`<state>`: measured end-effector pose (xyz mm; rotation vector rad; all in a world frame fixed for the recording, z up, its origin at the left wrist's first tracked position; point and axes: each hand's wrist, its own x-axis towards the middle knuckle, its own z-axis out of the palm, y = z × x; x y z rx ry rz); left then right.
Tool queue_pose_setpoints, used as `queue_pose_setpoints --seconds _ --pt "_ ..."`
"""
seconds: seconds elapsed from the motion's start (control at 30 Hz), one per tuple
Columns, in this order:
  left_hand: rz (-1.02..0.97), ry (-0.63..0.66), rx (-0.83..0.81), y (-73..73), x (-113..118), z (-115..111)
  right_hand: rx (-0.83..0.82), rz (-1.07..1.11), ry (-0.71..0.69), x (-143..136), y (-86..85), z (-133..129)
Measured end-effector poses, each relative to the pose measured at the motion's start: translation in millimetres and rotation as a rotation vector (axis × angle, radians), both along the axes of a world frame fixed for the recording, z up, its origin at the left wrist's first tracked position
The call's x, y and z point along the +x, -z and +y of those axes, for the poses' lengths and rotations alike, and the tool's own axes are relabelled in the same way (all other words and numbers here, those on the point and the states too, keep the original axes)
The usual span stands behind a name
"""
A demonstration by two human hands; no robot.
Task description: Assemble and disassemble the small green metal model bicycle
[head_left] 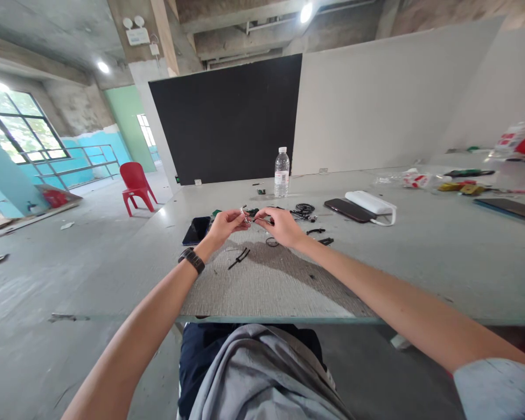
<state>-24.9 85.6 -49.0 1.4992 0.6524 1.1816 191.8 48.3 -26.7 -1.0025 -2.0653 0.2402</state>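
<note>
Over the middle of the grey table (219, 286), my left hand (227, 226) pinches a small shiny metal piece (245, 214). My right hand (280, 224) is just to its right, thumb and fingers closed on a small dark thing too tiny to make out. The fingertips of both hands almost meet. Below them on the table lie a black forked part (239, 258) and a thin dark ring (272, 241). Coiled black cable (304, 208) and small black pieces (317, 231) are right of my right hand.
A dark phone (196, 231) lies left of my left hand. Behind the hands stands a clear water bottle (282, 175). To the right are a dark phone (349, 210), a white power bank (370, 203) and yellow tools (461, 187). A red chair (136, 188) stands on the floor.
</note>
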Motion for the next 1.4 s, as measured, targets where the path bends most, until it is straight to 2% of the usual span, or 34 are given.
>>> queue_pose_setpoints --seconds 0.43,0.73,1.07,1.4 --pt "0.025 -0.022 0.015 -0.2 0.5 -0.3 0.020 -0.034 0.012 2.2 0.7 2.5" --pt "0.042 -0.015 0.017 0.3 2.8 -0.5 -0.018 0.000 -0.044 0.1 -0.2 -2.3" --pt "0.052 -0.030 0.026 -1.1 1.0 -1.3 0.032 -0.036 -0.031 1.9 -2.0 1.2" --pt "0.025 -0.023 -0.004 -1.7 2.0 -2.0 -0.100 0.125 -0.120 1.9 3.9 3.0"
